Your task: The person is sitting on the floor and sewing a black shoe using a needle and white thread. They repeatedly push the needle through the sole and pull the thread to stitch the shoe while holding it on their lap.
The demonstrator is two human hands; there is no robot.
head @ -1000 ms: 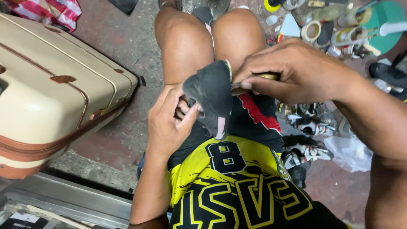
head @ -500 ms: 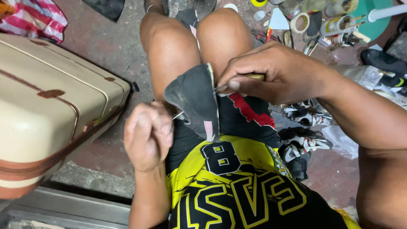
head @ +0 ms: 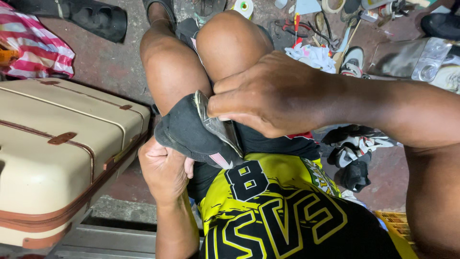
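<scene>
A black shoe [head: 189, 132] lies on my lap between my knees, sole edge turned up toward me. My right hand [head: 270, 93] presses down on its upper edge, fingers curled over the grey sole rim. My left hand [head: 165, 168] is closed in a fist just below the shoe's heel, knuckles against it. What it pinches is hidden inside the fist. I sit in a yellow and black jersey [head: 273, 211].
A cream suitcase [head: 52, 148] with brown straps stands close on my left. A red and white striped bag [head: 38, 50] lies behind it. Tape rolls, pliers [head: 294, 24], loose shoes [head: 352, 153] and a plastic bottle [head: 429, 60] clutter the floor on the right.
My left hand dropped from the shoe's side and pulled back toward me below the heel. My right hand shifted lower onto the shoe. The camera moved closer.
</scene>
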